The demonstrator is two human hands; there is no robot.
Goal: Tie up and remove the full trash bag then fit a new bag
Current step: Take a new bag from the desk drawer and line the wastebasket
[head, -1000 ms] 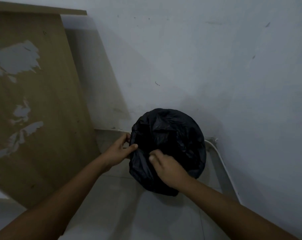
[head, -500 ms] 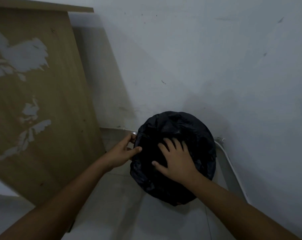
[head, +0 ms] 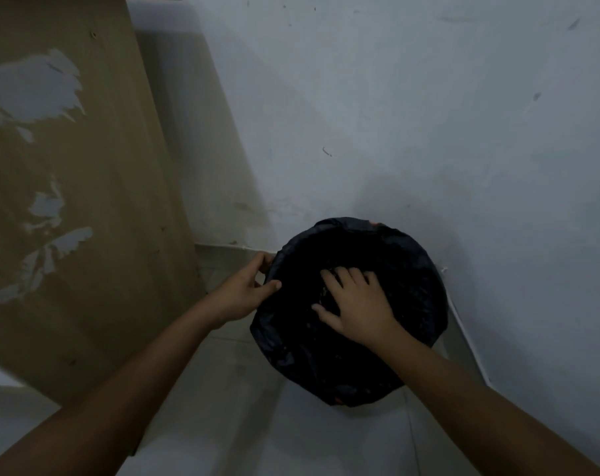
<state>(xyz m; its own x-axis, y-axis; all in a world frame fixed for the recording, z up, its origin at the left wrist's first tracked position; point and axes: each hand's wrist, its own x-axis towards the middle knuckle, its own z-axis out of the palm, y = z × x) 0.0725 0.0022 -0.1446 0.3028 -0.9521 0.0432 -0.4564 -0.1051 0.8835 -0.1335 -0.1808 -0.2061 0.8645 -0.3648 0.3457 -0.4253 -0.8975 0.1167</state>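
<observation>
Your left hand (head: 242,293) grips the left rim of the bin, thumb lying over the black trash bag (head: 405,280) and fingers curled round the outside edge; your right hand (head: 355,305) lies inside the bag's mouth with fingers spread and straight, pressing the plastic downward, grasping nothing; the bag is fitted over the round bin (head: 340,401), its edge folded over the rim, with a small reddish patch of bin showing at the near and far edges; the bin stands on the pale tiled floor (head: 257,424) in the corner, close against the white wall (head: 395,115); a worn wooden panel (head: 78,201) stands at the left, its surface peeled in patches; a white cable (head: 470,341) runs along the skirting at the right.
</observation>
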